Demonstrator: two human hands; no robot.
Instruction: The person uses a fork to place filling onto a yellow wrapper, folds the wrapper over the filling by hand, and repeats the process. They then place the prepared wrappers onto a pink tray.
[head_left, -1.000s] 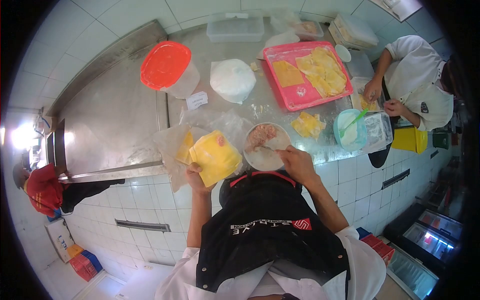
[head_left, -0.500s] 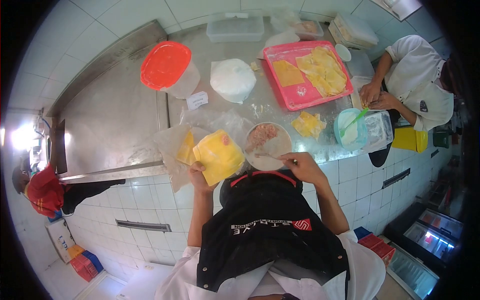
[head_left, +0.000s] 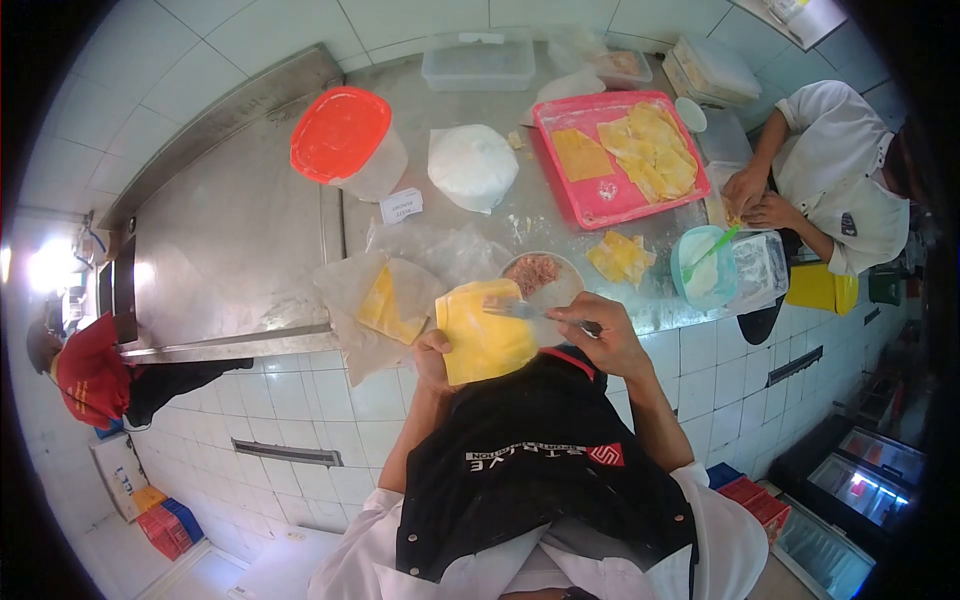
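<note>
Head view, centre of frame: left hand (head_left: pixel 434 362) pinches yellow sheets (head_left: pixel 485 335) by near-left edge, thumb on top, likely to leave face open; right hand (head_left: pixel 605 335) grasps fork (head_left: pixel 525 311) by handle, tines over sheets; contact hard to tell, blurred; bowl (head_left: pixel 569 291) of minced filling (head_left: pixel 532 272) just beyond, presumably for short reach; pink tray (head_left: pixel 577 206) upper right, out of hands' way.

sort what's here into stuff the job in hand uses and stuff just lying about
In use, by the look of it:
- yellow sheets in the left hand
- fork in the right hand
- bowl with pinkish mince

Probably just lying about:
- red-lidded tub
- paper label
- clear plastic box
</note>
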